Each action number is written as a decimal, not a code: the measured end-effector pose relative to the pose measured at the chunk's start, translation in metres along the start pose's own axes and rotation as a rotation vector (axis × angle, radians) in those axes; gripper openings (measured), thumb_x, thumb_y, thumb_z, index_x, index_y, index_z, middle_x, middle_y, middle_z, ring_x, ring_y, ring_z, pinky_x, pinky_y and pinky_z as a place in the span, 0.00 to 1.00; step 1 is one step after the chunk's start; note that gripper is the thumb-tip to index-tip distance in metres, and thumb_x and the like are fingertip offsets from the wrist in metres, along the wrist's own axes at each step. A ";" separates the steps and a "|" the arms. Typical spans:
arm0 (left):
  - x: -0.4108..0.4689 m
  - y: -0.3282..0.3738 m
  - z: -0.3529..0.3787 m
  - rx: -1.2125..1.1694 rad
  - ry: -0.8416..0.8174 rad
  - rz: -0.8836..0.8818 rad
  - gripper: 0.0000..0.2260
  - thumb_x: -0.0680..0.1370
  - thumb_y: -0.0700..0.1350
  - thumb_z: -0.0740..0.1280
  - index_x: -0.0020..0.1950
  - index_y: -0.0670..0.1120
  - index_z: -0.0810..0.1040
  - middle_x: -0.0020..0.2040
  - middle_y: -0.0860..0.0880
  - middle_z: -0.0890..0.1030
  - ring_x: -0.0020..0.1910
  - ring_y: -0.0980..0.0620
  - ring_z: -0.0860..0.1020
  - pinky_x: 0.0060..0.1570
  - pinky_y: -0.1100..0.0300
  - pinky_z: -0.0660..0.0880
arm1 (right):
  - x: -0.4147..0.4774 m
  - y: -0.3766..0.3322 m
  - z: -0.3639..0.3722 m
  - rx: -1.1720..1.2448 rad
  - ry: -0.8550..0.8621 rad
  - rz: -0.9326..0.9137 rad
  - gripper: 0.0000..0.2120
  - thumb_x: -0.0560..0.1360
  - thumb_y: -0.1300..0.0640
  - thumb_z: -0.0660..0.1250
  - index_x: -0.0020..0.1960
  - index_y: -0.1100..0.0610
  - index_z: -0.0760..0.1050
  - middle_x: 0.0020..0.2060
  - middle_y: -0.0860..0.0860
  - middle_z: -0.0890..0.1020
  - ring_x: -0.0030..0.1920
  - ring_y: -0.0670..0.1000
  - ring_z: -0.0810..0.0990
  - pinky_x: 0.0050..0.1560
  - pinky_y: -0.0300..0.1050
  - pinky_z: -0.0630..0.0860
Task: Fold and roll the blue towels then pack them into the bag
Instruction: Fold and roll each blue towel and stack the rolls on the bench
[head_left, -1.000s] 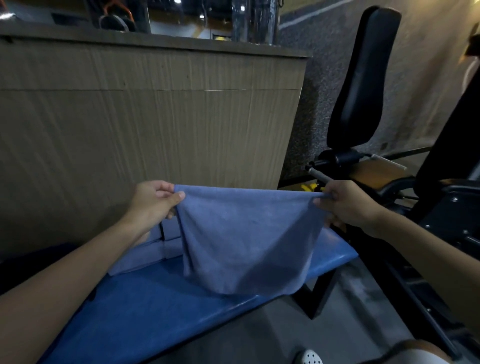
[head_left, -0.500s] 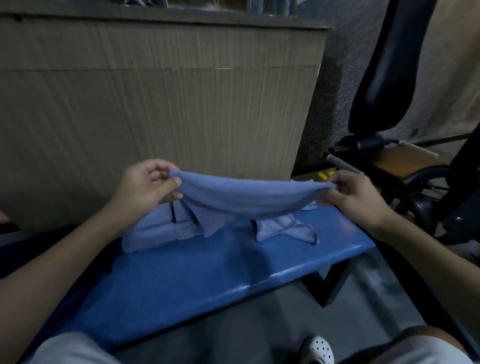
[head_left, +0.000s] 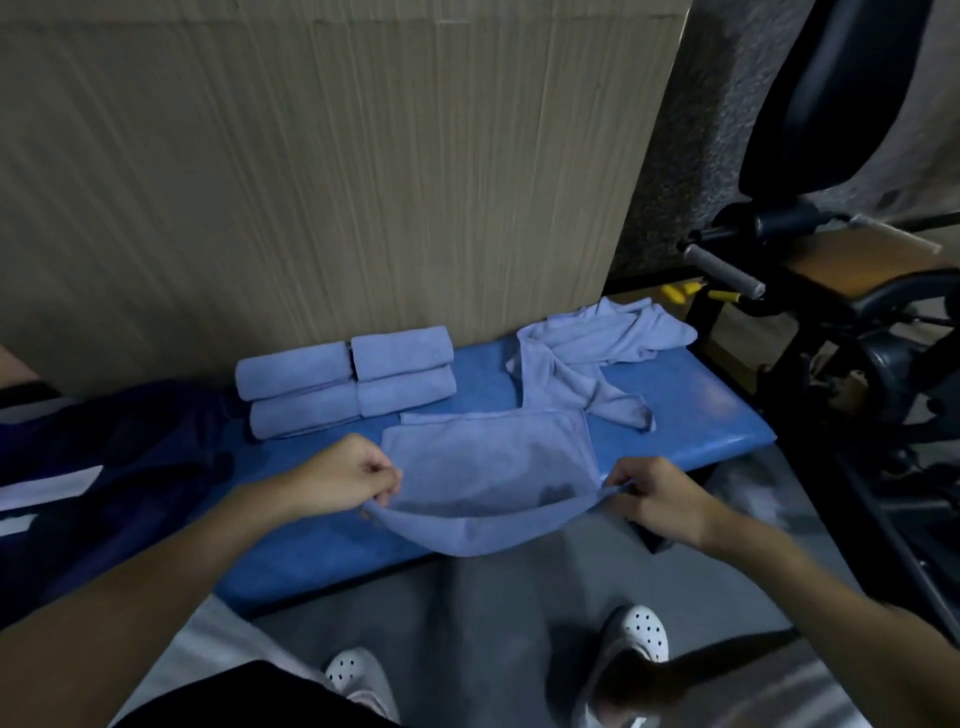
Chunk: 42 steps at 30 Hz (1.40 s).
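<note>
At frame centre: a blue towel (head_left: 488, 467) lies with its far part flat on the blue bench (head_left: 701, 415). Its near edge is lifted and sags in a curve past the bench's front edge.
Left hand (head_left: 348, 478): fingers curled, pinching the towel's near left corner.
Right hand (head_left: 660, 499): fingers curled, pinching the near right corner, which is drawn to a thin strip.
Change: half a second ago both hands held the towel in the air above the bench. A second ago it hung down as a full sheet. Now most of it is laid on the bench.
View change: the camera looks lower, so the white perforated shoes (head_left: 639, 634) show at the bottom.
Rolled towels (head_left: 348, 379): four in a two-by-two block, left of centre, by the wooden panel (head_left: 311, 182).
Loose towels (head_left: 587, 358): a crumpled heap, right of centre, just beyond the held towel.
Dark blue fabric (head_left: 130, 452): at the left edge of the bench. Whether this is the bag, I cannot tell.
Exercise machine (head_left: 831, 260): black, at right of frame.
</note>
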<state>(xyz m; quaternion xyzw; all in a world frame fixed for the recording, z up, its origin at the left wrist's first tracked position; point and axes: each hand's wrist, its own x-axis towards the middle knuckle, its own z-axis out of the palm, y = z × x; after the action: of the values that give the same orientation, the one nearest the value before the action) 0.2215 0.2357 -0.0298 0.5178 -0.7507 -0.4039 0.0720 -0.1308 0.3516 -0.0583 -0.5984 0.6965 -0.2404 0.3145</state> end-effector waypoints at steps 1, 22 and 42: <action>0.007 0.001 0.000 0.037 -0.023 -0.020 0.12 0.79 0.40 0.65 0.37 0.40 0.83 0.35 0.44 0.85 0.35 0.49 0.81 0.36 0.62 0.76 | 0.002 0.000 0.001 -0.005 -0.017 -0.001 0.04 0.71 0.62 0.72 0.39 0.56 0.79 0.37 0.53 0.83 0.40 0.49 0.80 0.44 0.44 0.76; 0.105 0.027 0.086 0.778 -0.054 0.218 0.30 0.79 0.65 0.57 0.78 0.61 0.53 0.80 0.48 0.53 0.78 0.45 0.55 0.72 0.44 0.60 | 0.080 0.013 0.030 -0.353 -0.044 0.003 0.19 0.76 0.54 0.62 0.67 0.49 0.72 0.63 0.48 0.75 0.65 0.53 0.71 0.63 0.51 0.64; 0.132 0.048 0.095 0.820 -0.276 0.107 0.33 0.76 0.69 0.58 0.75 0.71 0.42 0.80 0.47 0.39 0.77 0.36 0.45 0.69 0.32 0.56 | 0.258 0.019 -0.012 -0.224 0.549 -0.009 0.04 0.76 0.65 0.60 0.47 0.58 0.70 0.44 0.55 0.76 0.41 0.50 0.73 0.37 0.37 0.66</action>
<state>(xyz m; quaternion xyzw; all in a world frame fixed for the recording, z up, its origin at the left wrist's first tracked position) 0.0769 0.1823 -0.1012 0.4049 -0.8774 -0.1337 -0.2198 -0.1745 0.0998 -0.1029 -0.5453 0.7750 -0.3161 0.0454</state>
